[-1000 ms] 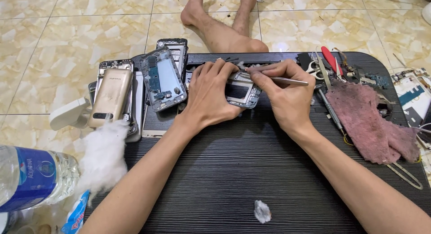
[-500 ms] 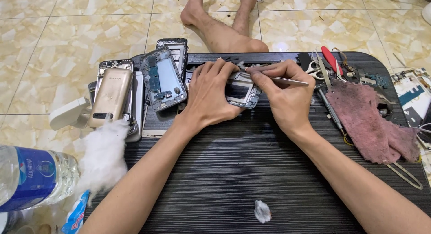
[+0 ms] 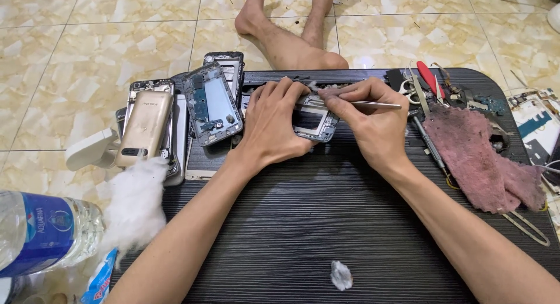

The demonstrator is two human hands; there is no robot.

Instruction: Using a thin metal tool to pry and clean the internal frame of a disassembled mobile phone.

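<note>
**Phone frame stripped open, tweezers at its top edge**

Tiled floor surrounds a low black table (image 3: 303, 234). On it, the left hand (image 3: 274, 120) is closed over an opened phone frame (image 3: 315, 124), pinning it flat. The right hand (image 3: 373, 120) pinches metal tweezers (image 3: 373, 104), tips at the frame's upper edge. Its back is already off and the inside lies bare. Against 1 second ago, both hands and the frame sit unchanged.
</note>
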